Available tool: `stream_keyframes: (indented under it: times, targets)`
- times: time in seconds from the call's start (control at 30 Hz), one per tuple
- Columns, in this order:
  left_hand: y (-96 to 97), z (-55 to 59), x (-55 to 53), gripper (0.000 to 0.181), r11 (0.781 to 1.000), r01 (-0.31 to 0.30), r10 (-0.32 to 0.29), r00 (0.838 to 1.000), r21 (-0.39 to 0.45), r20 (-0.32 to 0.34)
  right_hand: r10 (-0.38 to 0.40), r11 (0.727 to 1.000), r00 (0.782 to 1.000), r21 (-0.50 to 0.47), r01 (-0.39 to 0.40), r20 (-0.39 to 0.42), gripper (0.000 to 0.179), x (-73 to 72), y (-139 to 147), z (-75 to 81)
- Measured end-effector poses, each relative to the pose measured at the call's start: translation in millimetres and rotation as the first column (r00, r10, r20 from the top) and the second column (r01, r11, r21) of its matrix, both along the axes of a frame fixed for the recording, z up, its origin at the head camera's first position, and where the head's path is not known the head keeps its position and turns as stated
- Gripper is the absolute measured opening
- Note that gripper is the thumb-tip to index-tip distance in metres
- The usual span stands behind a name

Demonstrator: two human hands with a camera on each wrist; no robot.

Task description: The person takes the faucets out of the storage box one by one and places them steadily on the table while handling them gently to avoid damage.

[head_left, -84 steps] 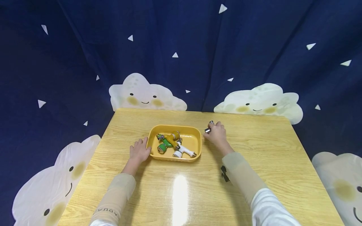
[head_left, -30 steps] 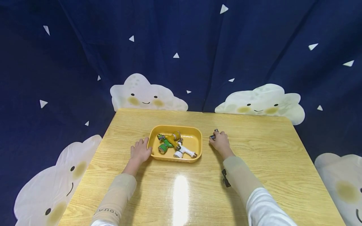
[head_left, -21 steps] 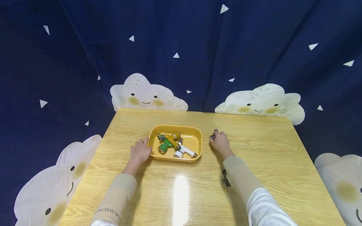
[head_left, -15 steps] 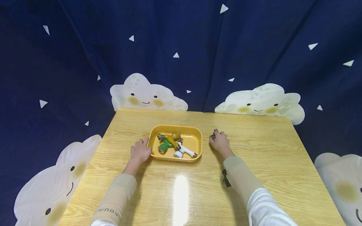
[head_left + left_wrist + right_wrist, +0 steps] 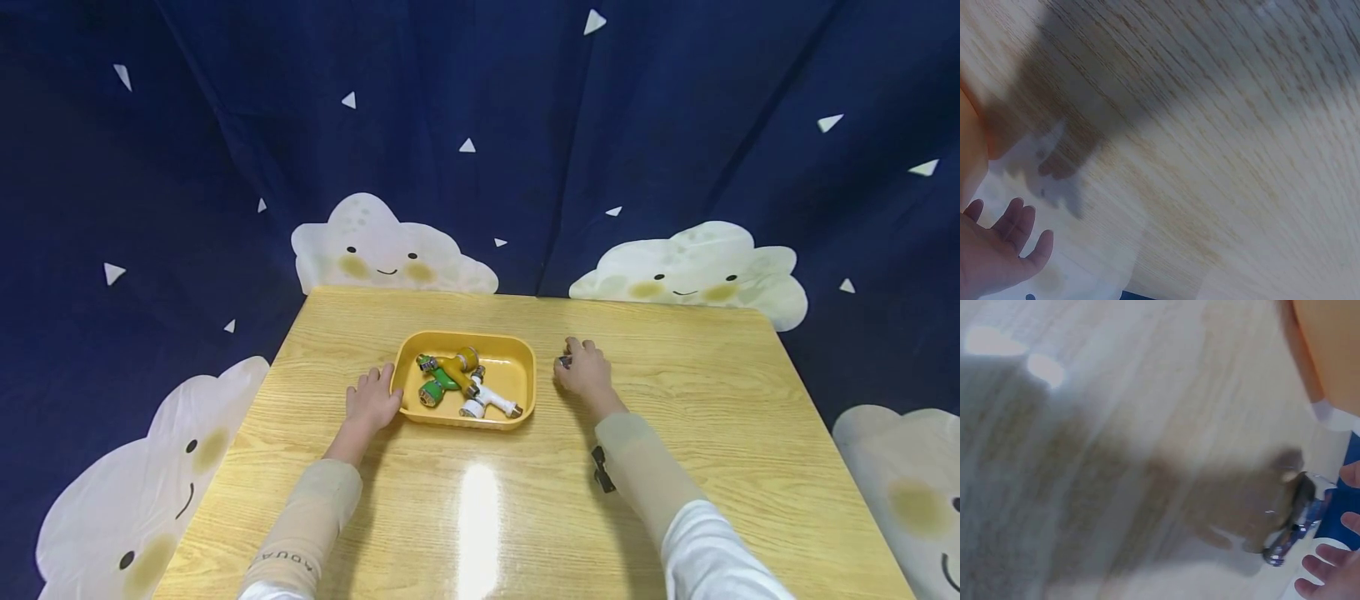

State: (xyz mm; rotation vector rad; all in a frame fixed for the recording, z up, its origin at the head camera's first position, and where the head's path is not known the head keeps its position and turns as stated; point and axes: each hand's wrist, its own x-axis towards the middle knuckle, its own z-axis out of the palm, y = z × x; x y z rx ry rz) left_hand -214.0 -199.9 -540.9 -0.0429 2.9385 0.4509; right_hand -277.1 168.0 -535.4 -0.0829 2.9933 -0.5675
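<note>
Right hand (image 5: 588, 372) now off the chrome fitting (image 5: 1299, 522), fingers (image 5: 1319, 567) wide apart

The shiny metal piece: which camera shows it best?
The right wrist view: the shiny metal piece appears there close up, largely uncovered. In the head view, the right hand hides most of it; the left wrist view shows none.

Left arm (image 5: 307, 517), beige-sleeved, reaching forward and inward; left wrist (image 5: 349, 442), bare; left hand (image 5: 372, 397), back uppermost, fingers parted and lightly bent; right arm (image 5: 656, 475), beige-sleeved, angled forward and leftward; right wrist (image 5: 603, 404), bare; right hand (image 5: 587, 372), fingers loosely bent and spread; both hands well apart, right slightly farther forward.
</note>
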Motion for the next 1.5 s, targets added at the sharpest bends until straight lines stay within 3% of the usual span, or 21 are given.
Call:
stream_keyframes:
  times: [0.43,0.77,0.93,1.13,1.5]
  targets:
    - [-0.7,1.0,-0.2,0.054,1.0,0.002,-0.002,1.0,0.01,-0.009,0.104,0.995,0.986,0.021,-0.102,-0.134,0.067,-3.9,-27,32.2]
    - [0.6,2.3,0.9,0.055,1.0,0.001,-0.001,1.0,0.015,0.001,0.23,0.972,0.945,0.016,-0.232,-0.235,0.071,7.6,-65,39.2]
    - [0.3,1.5,1.0,0.055,1.0,0.001,-0.001,1.0,0.019,0.001,0.279,0.96,0.934,0.023,-0.281,-0.223,0.072,17.8,-83,40.0]
    - [-0.1,1.0,0.5,0.055,1.0,0.0,0.0,1.0,0.015,-0.002,0.324,0.946,0.934,0.028,-0.323,-0.152,0.075,27.9,-101,37.0]
    - [-0.9,-1.1,-0.7,0.054,1.0,-0.001,0.001,1.0,0.01,-0.005,0.374,0.927,0.923,0.017,-0.374,-0.092,0.081,37.2,-121,28.5]
